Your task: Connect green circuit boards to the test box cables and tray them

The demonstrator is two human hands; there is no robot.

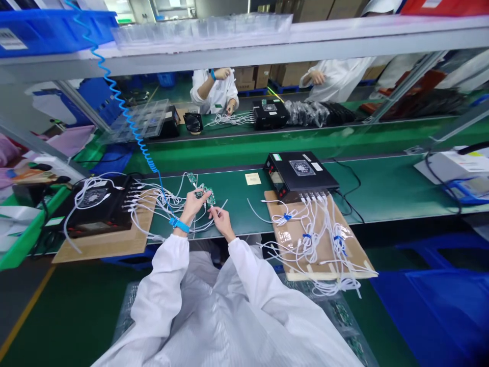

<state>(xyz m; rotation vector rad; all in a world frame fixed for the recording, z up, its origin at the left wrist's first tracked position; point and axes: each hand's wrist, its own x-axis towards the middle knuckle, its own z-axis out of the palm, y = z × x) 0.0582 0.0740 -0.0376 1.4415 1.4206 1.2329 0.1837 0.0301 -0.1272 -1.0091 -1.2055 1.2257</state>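
My left hand [193, 205], with a blue wrist strap [179, 225] on its wrist, is closed on small green circuit boards [208, 195]. Just to the right, my right hand [221, 220] pinches a white cable end [211, 207] at the lower edge of a board. Whether the plug sits in the board is too small to tell. Another green board [191, 178] lies beyond my left hand, joined to a white cable. Loose white cables [173, 199] spread around my left hand, leading to the black box [99, 204] on the left.
A second black box [303, 171] with a fan grille stands right, its bundled white cables [311, 229] lying over cardboard [284, 239]. A yellow note [252, 179] lies on the green bench. A coiled blue cord [130, 120] hangs at left. Across the bench, co-workers [216, 92] sit below the shelf [244, 56].
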